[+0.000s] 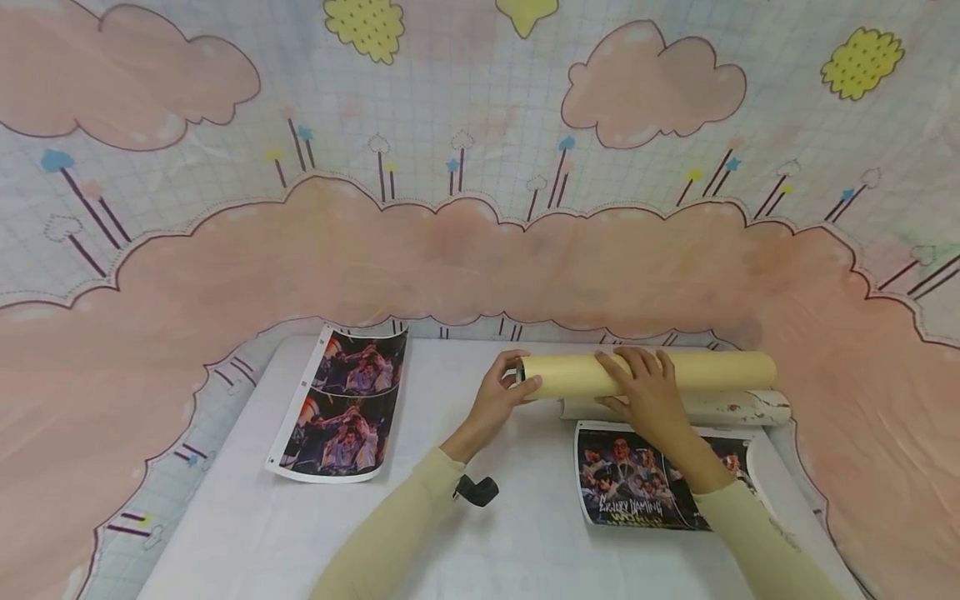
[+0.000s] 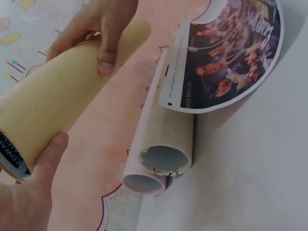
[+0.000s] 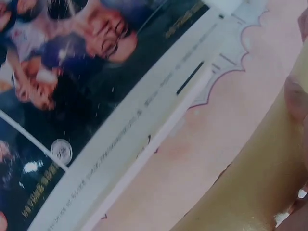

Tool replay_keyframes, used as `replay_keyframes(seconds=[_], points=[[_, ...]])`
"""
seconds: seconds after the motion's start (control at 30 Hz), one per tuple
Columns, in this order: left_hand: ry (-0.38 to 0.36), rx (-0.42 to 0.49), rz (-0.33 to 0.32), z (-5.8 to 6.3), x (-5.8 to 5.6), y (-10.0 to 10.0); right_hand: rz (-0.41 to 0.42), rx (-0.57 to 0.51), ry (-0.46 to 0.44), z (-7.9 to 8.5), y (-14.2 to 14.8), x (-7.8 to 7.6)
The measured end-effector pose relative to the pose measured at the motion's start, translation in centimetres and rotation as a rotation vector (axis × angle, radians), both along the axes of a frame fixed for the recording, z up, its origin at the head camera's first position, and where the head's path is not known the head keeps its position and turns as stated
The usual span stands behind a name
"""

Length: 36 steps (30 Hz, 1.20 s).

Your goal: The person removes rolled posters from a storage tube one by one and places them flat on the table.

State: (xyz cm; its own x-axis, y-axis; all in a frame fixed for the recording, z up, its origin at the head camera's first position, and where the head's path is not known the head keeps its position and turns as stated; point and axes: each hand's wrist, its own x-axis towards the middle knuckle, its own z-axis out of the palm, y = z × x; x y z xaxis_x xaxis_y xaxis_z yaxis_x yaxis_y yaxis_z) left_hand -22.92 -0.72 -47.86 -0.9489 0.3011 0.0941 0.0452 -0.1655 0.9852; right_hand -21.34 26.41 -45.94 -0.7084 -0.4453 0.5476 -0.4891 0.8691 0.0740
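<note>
A yellow tube (image 1: 720,371) lies sideways between both hands at the back right of the table. My left hand (image 1: 491,404) grips its left end, thumb along the front. Over the tube's middle, my right hand (image 1: 652,408) curls its fingers across the top, with the thumb below. Inside the tube's near end, a dark printed sheet (image 2: 12,161) with white lettering shows in the left wrist view. Just below the yellow tube is a cream tube (image 2: 173,130) with an open end, beside a pinkish tube (image 2: 144,184).
A glossy group poster (image 1: 618,479) lies at the right, partly under my right forearm. Another poster (image 1: 348,408) with two stacked pictures lies at the left, its edges curling. A small black object (image 1: 477,490) shows by my left wrist. Patterned cloth (image 1: 450,258) rises behind the white table (image 1: 480,558).
</note>
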Motion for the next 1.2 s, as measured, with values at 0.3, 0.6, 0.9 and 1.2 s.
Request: replay_keyframes(seconds=[0.3,0.6,0.9,1.2], points=[[0.000,-0.029,-0.015,-0.1,2.5,-1.4,-0.027,-0.015,0.018,-0.5,-1.3,2.5],[-0.036,-0.047,0.005,-1.2,5.4,-2.9,-0.012,-0.077,-0.010,-2.2,-3.0,5.0],[-0.100,-0.046,0.004,-2.6,7.5,-4.4,-0.017,-0.122,-0.096,-3.6,-4.7,7.4],[-0.127,-0.013,0.007,-2.8,9.1,-5.4,-0.028,-0.130,-0.135,-3.8,-5.9,8.9]])
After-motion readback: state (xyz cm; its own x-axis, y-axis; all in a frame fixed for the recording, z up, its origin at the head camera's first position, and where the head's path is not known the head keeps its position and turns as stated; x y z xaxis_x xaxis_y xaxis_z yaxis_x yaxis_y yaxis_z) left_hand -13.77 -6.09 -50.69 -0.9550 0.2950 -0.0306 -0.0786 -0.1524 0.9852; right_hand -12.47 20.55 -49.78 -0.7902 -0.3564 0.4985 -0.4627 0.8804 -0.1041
